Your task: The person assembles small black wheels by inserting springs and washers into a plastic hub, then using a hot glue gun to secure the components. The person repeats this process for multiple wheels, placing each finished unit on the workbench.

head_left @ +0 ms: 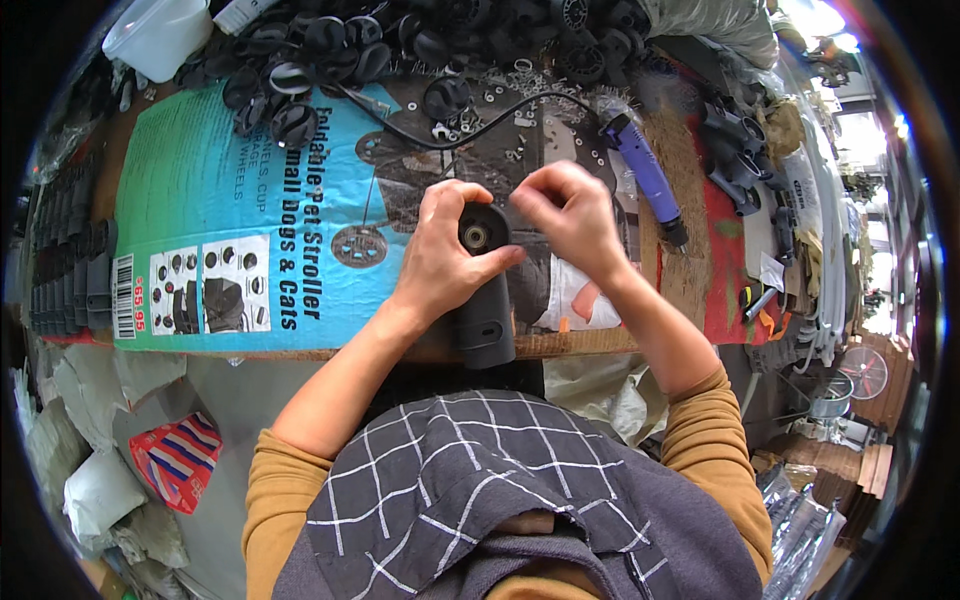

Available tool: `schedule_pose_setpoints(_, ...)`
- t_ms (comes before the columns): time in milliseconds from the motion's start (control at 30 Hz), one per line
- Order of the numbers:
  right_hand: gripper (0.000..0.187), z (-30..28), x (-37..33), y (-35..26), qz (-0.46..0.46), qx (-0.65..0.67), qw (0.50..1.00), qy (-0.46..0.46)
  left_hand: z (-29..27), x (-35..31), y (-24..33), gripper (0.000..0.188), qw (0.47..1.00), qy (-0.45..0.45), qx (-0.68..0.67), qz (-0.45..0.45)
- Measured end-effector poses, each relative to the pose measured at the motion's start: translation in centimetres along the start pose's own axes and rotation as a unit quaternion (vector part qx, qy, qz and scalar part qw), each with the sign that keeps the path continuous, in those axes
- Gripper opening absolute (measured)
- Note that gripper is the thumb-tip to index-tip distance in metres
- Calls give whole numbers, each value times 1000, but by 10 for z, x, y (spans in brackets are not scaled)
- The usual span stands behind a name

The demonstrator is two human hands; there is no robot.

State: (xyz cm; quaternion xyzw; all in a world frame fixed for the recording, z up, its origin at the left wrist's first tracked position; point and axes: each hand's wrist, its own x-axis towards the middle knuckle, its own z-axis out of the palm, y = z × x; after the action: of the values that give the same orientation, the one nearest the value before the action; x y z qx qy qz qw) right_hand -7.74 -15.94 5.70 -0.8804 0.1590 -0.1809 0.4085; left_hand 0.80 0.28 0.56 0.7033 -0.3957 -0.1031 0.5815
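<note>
Rows of dark plastic parts [75,270] stand at the far left of the bench [685,280], beside a blue-green printed cardboard sheet [190,150] that covers much of the bench top. Behind the sheet, a heap of black round parts [340,50] spreads along the back.

Near the middle, the left hand [435,255] has its fingers closed around the upper end of a long black housing [485,315], thumb pressed across the right side. The housing lies lengthwise toward the person, its lower end reaching over the front edge of the bench. A round recess at the gripped end faces up, with a metal ring [476,236] seated in it.

Just right of that end, and apart from it, hangs the right hand [572,215], its fingers curled and drawn narrow toward the thumb; whether something small is pinched there, I cannot tell. The step in hand looks like work at the recess, either placing or checking the ring. The next move seems to call for a steady left grip, recess up, and a careful, centred touch from the right fingers.

Small loose metal pieces [520,140] lie scattered beyond the hands. Farther right rests a purple power tool [645,170] with a black cord, untouched, and past it more black parts [735,150].
</note>
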Motion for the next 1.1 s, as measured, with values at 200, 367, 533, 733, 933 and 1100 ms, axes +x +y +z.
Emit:
schedule_pose_setpoints(200, 12, 25, -14, -30, 33, -49, 996, -64, 2, 0, -1, 52, 1000, 3, -14, -9)
schedule_pose_setpoints(367, 11, 20, -12, -27, 35, -20, 998, -43, 1, 0, 0, 53, 1000, 0, -8, -11)
schedule_pose_setpoints(533, 12, -6, 15, 7, 17, -148, 986, 78, 1, 0, -1, 53, 1000, 3, -16, 0)
schedule_pose_setpoints(733, 15, 10, 53, 65, -11, -221, 972, 84, 4, -1, 0, 48, 999, 24, -34, -15)
schedule_pose_setpoints(933, 18, 5, 52, 36, -11, -214, 975, 58, 3, -3, 6, 49, 999, 43, 15, 18)
schedule_pose_setpoints(1100, 21, 2, -12, -21, 135, 3, 988, -77, 7, -4, 5, 31, 996, 63, 27, 52)
